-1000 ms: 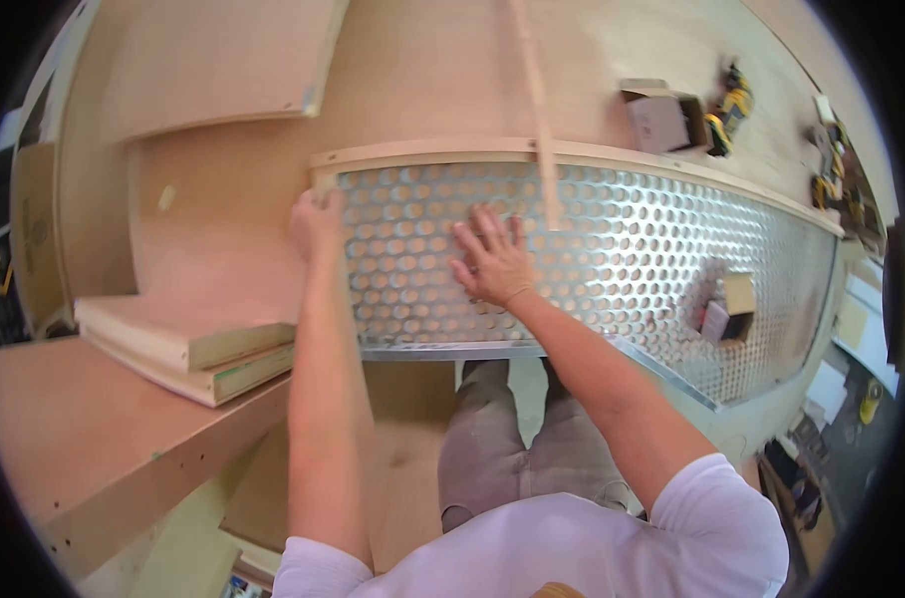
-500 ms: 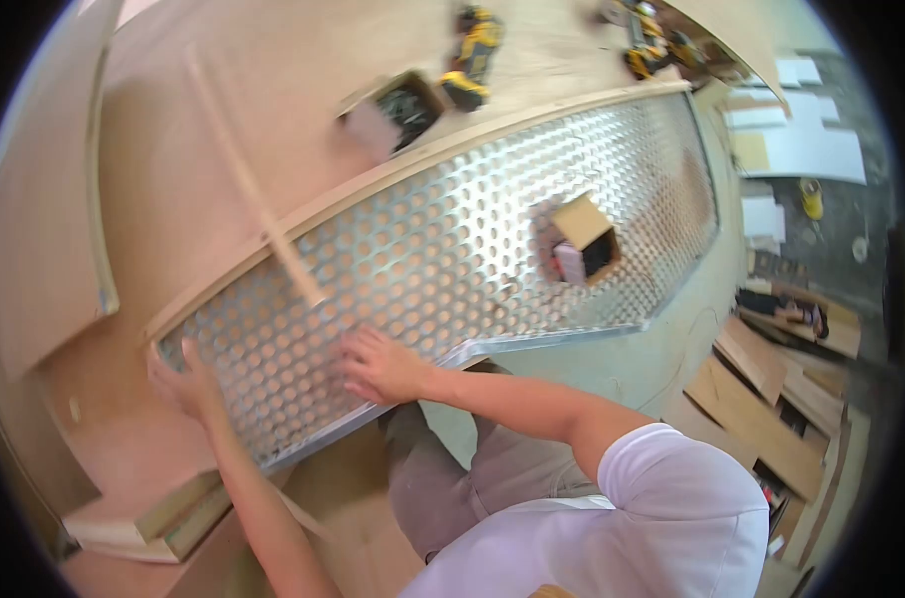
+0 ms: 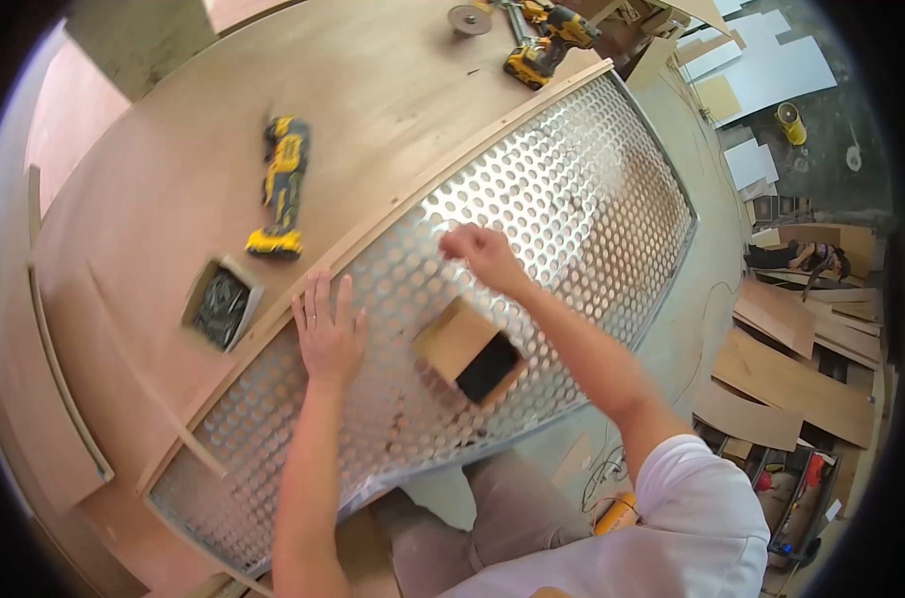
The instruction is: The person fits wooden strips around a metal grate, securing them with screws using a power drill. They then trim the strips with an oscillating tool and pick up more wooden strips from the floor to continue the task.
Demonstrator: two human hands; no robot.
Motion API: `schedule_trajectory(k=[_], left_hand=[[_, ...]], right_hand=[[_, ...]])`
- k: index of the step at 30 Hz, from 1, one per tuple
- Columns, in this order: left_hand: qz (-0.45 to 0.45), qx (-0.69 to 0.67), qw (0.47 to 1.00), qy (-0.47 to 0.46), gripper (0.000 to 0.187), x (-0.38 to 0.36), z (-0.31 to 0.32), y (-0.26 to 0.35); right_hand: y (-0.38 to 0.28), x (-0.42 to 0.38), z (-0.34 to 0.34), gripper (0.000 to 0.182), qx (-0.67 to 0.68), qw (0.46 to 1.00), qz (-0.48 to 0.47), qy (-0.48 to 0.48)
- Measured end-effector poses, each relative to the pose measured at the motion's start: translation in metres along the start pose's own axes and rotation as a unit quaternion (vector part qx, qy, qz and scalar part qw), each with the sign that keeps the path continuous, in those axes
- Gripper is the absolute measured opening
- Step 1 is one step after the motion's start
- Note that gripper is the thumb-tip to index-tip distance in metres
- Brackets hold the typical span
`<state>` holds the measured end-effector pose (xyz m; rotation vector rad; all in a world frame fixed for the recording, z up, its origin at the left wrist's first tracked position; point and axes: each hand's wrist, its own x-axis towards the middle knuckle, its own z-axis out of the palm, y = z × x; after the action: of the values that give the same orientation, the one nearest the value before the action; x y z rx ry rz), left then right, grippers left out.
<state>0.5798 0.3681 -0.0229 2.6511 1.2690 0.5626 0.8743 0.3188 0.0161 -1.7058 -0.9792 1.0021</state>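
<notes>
My left hand [image 3: 329, 324] lies spread over the wooden strip [image 3: 394, 199] along the far edge of the perforated metal panel [image 3: 612, 179]. Its fingertips rest on the strip and it holds nothing. Over the panel, my right hand [image 3: 479, 254] is closed, and whatever may be between its fingers is too small to make out. A cardboard box [image 3: 457, 337] with dark contents sits on the panel just below my right hand. Left of my left hand, an open box of dark screws [image 3: 223, 304] stands on the wood surface.
A yellow and black power tool [image 3: 285, 184] lies beyond the strip. Farther back are a drill [image 3: 547, 50] and a disc tool [image 3: 470, 20]. A thin wooden stick [image 3: 158, 384] crosses the panel's left end. Wood offcuts [image 3: 791, 384] and a person [image 3: 806, 257] are at the right.
My left hand has moved from the panel's left end to the strip. My right hand has lifted off the near edge and moved forward, now closed. The view has shifted.
</notes>
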Motion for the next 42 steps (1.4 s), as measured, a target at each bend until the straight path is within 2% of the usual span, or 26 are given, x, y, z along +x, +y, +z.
schedule_trajectory(k=[1,2,4,5,6,7,9,10,12,13,15,16,18,20,21,24,25,26,28,30,32,34,35,37,40,42], left_hand=[[0.022,0.029,0.999,-0.006,0.060,0.024,0.017,0.007],[0.031,0.038,0.999,-0.005,0.062,0.049,0.027,0.011],[0.045,0.064,0.997,-0.011,0.066,0.102,0.034,0.006],[0.055,0.057,0.995,-0.052,0.068,0.114,0.042,0.002],[0.064,0.051,0.992,-0.092,0.070,0.124,0.050,-0.001],[0.073,0.046,0.988,-0.131,0.072,0.135,0.056,-0.005],[0.075,0.042,0.982,-0.166,0.073,0.143,0.063,0.003],[0.063,0.055,0.979,-0.186,0.074,0.141,0.056,0.001],[0.069,0.058,0.981,-0.173,0.072,0.145,0.050,0.000],[0.068,0.050,0.983,-0.165,0.071,0.143,0.052,-0.001],[0.065,0.034,0.986,-0.152,0.069,0.141,0.057,-0.006],[0.064,0.025,0.987,-0.147,0.069,0.139,0.059,-0.006],[0.059,0.026,0.988,-0.139,0.068,0.138,0.060,-0.005],[0.061,0.032,0.989,-0.131,0.068,0.135,0.060,-0.008],[0.064,0.038,0.989,-0.125,0.067,0.135,0.061,-0.008],[0.066,0.047,0.990,-0.115,0.067,0.132,0.062,-0.008],[0.068,0.048,0.990,-0.113,0.067,0.131,0.063,-0.007],[0.065,0.043,0.990,-0.118,0.067,0.130,0.063,-0.007],[0.058,0.034,0.990,-0.123,0.067,0.131,0.063,-0.008],[0.060,0.023,0.993,-0.097,0.068,0.131,0.063,-0.009],[0.061,-0.001,0.997,-0.050,0.065,0.124,0.057,-0.006],[0.059,-0.035,0.997,0.023,0.059,0.119,0.048,-0.007],[0.015,-0.088,0.995,0.036,0.053,0.105,0.041,-0.006],[-0.070,-0.198,0.976,0.056,0.043,0.063,0.021,0.003],[-0.031,-0.110,0.980,0.162,0.026,-0.001,-0.033,-0.011],[0.018,0.017,0.988,0.151,0.017,-0.015,-0.068,-0.055]], right_hand=[[0.011,0.045,-0.046,0.029,0.005,0.999,0.034,0.010],[-0.015,0.078,-0.088,0.028,-0.058,0.994,0.089,0.007],[0.026,0.162,-0.170,0.031,0.100,0.984,0.120,0.082],[0.026,0.201,-0.207,0.033,0.060,0.977,0.173,0.106],[0.023,0.226,-0.230,0.031,0.058,0.972,0.150,0.170],[0.022,0.250,-0.253,0.030,-0.048,0.972,0.095,0.209],[0.015,0.295,-0.298,0.030,-0.148,0.954,0.114,0.237],[0.041,0.331,-0.339,0.037,-0.115,0.978,0.010,0.176],[0.038,0.375,-0.379,0.047,-0.029,0.996,0.007,0.082],[0.047,0.400,-0.394,0.044,0.018,0.997,0.029,0.075],[0.044,0.425,-0.378,0.041,0.091,0.975,0.062,0.193],[0.048,0.421,-0.383,0.038,0.116,0.980,0.050,0.154],[0.035,0.409,-0.355,0.042,0.128,0.967,0.070,0.208],[0.058,0.426,-0.360,0.044,0.114,0.984,-0.004,0.138],[0.046,0.416,-0.337,0.032,0.126,0.984,-0.035,0.124],[0.034,0.410,-0.301,0.028,0.224,0.964,-0.108,0.094],[0.019,0.393,-0.286,0.025,0.262,0.961,-0.079,0.035],[-0.010,0.352,-0.252,0.025,0.278,0.955,-0.101,0.006],[-0.058,0.256,-0.193,0.029,0.327,0.943,-0.053,-0.010],[-0.084,0.158,-0.144,0.036,0.434,0.899,-0.031,-0.052],[-0.098,0.062,-0.107,0.048,0.452,0.879,-0.059,-0.137],[-0.101,-0.025,-0.071,0.059,0.412,0.906,-0.050,-0.086],[-0.099,-0.066,-0.054,0.065,0.378,0.923,-0.030,-0.061],[-0.092,-0.134,-0.030,0.068,0.392,0.911,0.041,-0.118],[-0.079,-0.203,-0.002,0.070,0.314,0.929,0.147,-0.131],[-0.059,-0.233,0.012,0.067,0.274,0.936,0.184,-0.126]])
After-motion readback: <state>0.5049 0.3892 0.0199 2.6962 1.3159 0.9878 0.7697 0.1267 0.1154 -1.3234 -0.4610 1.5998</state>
